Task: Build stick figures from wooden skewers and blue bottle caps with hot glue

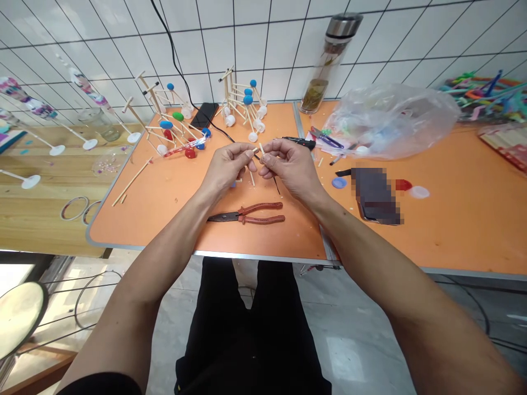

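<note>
My left hand [229, 167] and my right hand [288, 164] meet above the orange table [164, 208], fingertips almost touching. Each pinches a short thin wooden stick [261, 148], held between thumb and fingers. A small blue piece shows under my left hand. Red-handled pliers [251, 213] lie on the table just in front of my hands, untouched.
Stick-and-ball models [242, 107] with blue and white ends stand at the back, more at the back left [173, 129]. A black phone [204, 114] with a cable, a glass bottle [327, 60], a clear plastic bag [387, 118], scissors [302, 142] and bottle caps [411, 189] lie around.
</note>
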Demonstrator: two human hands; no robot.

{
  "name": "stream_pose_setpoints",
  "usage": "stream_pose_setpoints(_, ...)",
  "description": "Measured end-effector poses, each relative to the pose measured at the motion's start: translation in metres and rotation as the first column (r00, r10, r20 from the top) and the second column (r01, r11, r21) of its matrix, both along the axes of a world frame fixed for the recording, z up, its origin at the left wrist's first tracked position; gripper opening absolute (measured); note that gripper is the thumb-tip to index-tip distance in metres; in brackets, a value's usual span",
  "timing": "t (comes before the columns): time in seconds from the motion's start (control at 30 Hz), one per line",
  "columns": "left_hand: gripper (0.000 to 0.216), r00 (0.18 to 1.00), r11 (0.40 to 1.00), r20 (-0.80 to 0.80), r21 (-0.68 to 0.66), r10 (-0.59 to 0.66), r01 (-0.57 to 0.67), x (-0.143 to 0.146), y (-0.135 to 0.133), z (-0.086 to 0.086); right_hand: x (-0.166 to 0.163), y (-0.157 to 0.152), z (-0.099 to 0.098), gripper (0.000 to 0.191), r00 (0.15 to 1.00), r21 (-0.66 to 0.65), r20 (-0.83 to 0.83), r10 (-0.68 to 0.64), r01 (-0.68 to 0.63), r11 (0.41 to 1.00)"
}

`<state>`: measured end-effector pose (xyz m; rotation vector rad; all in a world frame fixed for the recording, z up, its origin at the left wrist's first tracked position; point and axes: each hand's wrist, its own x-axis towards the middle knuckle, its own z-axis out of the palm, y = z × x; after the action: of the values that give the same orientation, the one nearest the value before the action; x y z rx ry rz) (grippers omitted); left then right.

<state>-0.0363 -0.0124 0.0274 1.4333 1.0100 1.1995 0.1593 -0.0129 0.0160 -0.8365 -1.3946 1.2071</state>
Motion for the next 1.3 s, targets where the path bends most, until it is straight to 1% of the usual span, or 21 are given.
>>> stream_pose_setpoints(0.1,0.039,1.000,1.000,0.011,0.015,-0.005,0.005,0.000,0.001,-0.002,-0.002,-0.001,0.000,0.066,1.000,0.015,0.002,-0.022,0.022,1.000)
stream_pose_setpoints(0.2,0.039,1.000,0.999,0.018,0.037,0.004,-0.004,-0.001,0.002,-0.004,-0.003,-0.001,-0.001,0.069,1.000,0.013,0.004,-0.026,0.026,1.000)
stream_pose_setpoints(0.43,0.028,0.998,0.996,0.000,0.068,0.056,-0.056,0.001,0.003,-0.006,-0.004,0.000,-0.006,0.065,0.999,0.034,0.015,-0.048,0.047,0.998)
stream_pose_setpoints(0.53,0.022,0.996,0.993,-0.031,0.081,0.088,-0.085,0.002,0.002,-0.004,-0.004,0.002,-0.008,0.063,0.996,0.074,0.044,-0.077,0.074,0.994)
stream_pose_setpoints(0.67,0.020,0.993,0.989,-0.045,0.102,0.110,-0.105,0.004,0.000,-0.004,-0.002,0.006,-0.010,0.057,0.986,0.165,0.099,-0.134,0.117,0.979)
stream_pose_setpoints(0.8,0.021,0.993,0.988,-0.036,0.111,0.116,-0.111,0.006,-0.001,-0.004,-0.002,0.007,-0.012,0.052,0.969,0.251,0.144,-0.200,0.159,0.955)
stream_pose_setpoints(0.9,0.022,0.995,0.987,-0.022,0.126,0.100,-0.097,0.006,-0.001,-0.004,-0.003,0.007,-0.013,0.051,0.964,0.291,0.146,-0.223,0.174,0.941)
stream_pose_setpoints(1.13,0.034,0.995,0.982,-0.037,0.164,0.097,-0.090,0.005,-0.001,-0.004,-0.004,0.003,-0.010,0.049,0.954,0.303,0.169,-0.247,0.188,0.934)
stream_pose_setpoints(1.3,0.034,0.995,0.979,-0.020,0.179,0.100,-0.095,0.006,-0.003,-0.004,-0.004,0.000,-0.008,0.049,0.951,0.304,0.170,-0.257,0.198,0.932)
